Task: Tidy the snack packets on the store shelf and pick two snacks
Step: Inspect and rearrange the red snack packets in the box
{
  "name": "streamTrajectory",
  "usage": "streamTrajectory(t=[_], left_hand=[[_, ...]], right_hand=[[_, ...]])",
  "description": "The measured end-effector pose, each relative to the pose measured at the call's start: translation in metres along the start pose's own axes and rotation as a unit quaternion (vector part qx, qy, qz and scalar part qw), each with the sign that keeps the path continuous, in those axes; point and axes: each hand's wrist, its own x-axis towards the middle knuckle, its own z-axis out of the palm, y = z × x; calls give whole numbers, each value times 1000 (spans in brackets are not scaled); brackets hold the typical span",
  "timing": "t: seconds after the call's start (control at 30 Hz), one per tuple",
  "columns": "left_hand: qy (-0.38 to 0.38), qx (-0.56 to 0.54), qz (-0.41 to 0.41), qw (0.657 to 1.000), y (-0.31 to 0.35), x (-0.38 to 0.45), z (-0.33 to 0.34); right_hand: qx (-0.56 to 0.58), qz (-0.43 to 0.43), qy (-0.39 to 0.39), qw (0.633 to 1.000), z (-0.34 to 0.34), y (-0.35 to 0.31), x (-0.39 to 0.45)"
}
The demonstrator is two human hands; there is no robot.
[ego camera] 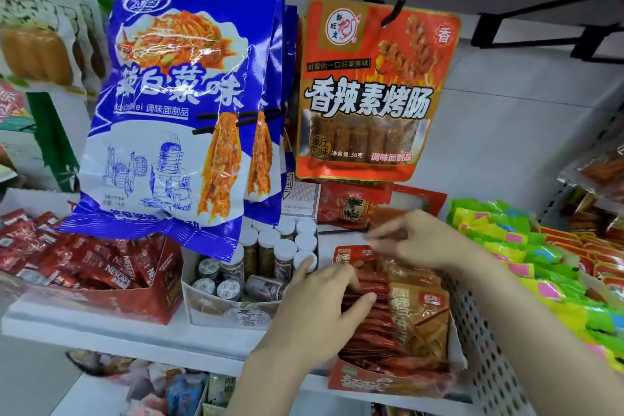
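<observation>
Both hands are seen low in the frame over a red display box [388, 382] of brown snack packets [415, 314] on the white shelf [101, 334]. The left hand [320, 311] is laid on the packet row with fingers spread and fairly straight; the right hand [418, 240] is blurred, its fingertips apparently pinching packet tops at the back. Tidying is judged under way; no snack is seen picked out. Blue hanging packets [175, 105], an orange packet [371, 91] and green-yellow packets [526, 246] are displayed around.
</observation>
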Motion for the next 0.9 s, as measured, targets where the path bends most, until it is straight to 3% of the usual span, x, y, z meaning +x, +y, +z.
streamTrajectory(t=[0.07, 0.3, 0.5, 0.7, 0.9], left_hand=[[-5, -2, 2, 1000, -1, 0, 0], [-20, 9, 6, 1000, -4, -3, 0], [-26, 8, 4, 1000, -3, -3, -1], [-24, 36, 2, 999, -2, -2, 0], [-36, 80, -8, 996, 4, 0, 0]], right_hand=[[-136, 28, 115, 984, 15, 4, 15], [-195, 37, 161, 967, 49, 16, 24], [-208, -1, 196, 958, 50, 9, 16], [-103, -134, 362, 917, 8, -8, -21], [-83, -119, 448, 882, -12, -7, -74]])
